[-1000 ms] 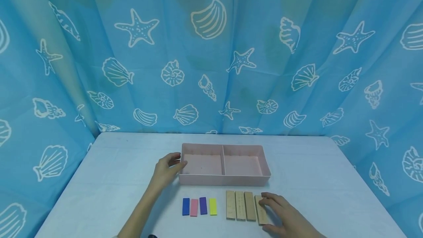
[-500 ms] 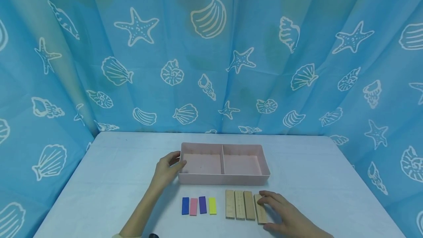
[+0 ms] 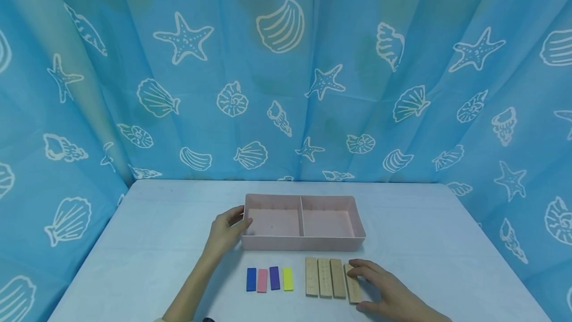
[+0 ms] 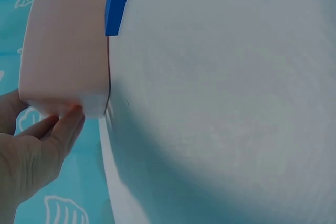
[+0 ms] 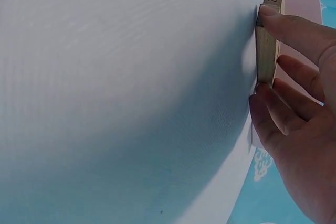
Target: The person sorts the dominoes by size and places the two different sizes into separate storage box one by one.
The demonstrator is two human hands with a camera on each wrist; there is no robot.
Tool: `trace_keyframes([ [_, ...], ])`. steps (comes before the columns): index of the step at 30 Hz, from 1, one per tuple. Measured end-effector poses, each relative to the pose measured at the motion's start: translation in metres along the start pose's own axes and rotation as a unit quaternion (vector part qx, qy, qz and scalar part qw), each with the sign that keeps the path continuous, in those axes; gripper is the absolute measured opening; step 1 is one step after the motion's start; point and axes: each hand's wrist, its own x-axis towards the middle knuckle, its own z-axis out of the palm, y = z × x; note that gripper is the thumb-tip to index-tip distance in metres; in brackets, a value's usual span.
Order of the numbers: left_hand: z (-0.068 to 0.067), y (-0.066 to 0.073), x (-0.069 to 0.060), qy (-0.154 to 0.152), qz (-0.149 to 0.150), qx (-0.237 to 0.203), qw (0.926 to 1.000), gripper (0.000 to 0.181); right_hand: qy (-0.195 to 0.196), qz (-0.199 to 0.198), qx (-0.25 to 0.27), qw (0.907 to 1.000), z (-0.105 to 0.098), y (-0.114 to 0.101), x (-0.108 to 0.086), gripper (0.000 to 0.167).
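Observation:
My left hand [image 3: 225, 230] grips the left end of a pale pink two-compartment box [image 3: 304, 244], its thumb over the rim. Fingertips press the outside of the end wall [image 4: 68, 95] in the left wrist view. My right hand [image 3: 389, 292] holds the rightmost wooden block [image 3: 353, 289] of a row lying flat before the box. The right wrist view has the thumb at one end of that block [image 5: 266, 51] and fingers at its other end and side. Beside it lie more wooden blocks [image 3: 324, 278]; the numbers 9 and 12 show on block ends.
Left of the wooden row lie a blue block [image 3: 251, 280], a pink block [image 3: 262, 281], a purple block [image 3: 274, 278] and a yellow block [image 3: 288, 280]. All rest on a white-covered table [image 3: 424, 232]. A blue seashell curtain [image 3: 286, 73] surrounds its back and sides.
My right hand's fingers have shifted slightly left over the rightmost wooden block. The left hand, box and blocks stay where they were.

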Motion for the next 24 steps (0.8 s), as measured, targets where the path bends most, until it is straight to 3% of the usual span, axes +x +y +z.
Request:
trace_keyframes([
  [7, -0.0010, -0.0007, 0.0001, 0.003, -0.002, -0.007, 1.0000, 0.052, -0.002, 0.019, 0.025, 0.9995, 0.0002, -0.0017, 0.0006, 0.059],
  [17, -0.0013, -0.0030, -0.0002, -0.004, 0.010, -0.012, 0.9999, 0.050, 0.011, 0.006, 0.016, 0.9998, 0.0020, -0.0005, -0.0008, 0.059],
  [24, -0.0016, -0.0021, -0.0004, -0.002, 0.014, -0.018, 0.9997, 0.048, 0.012, 0.010, 0.039, 0.9991, 0.0014, -0.0024, -0.0032, 0.055],
])
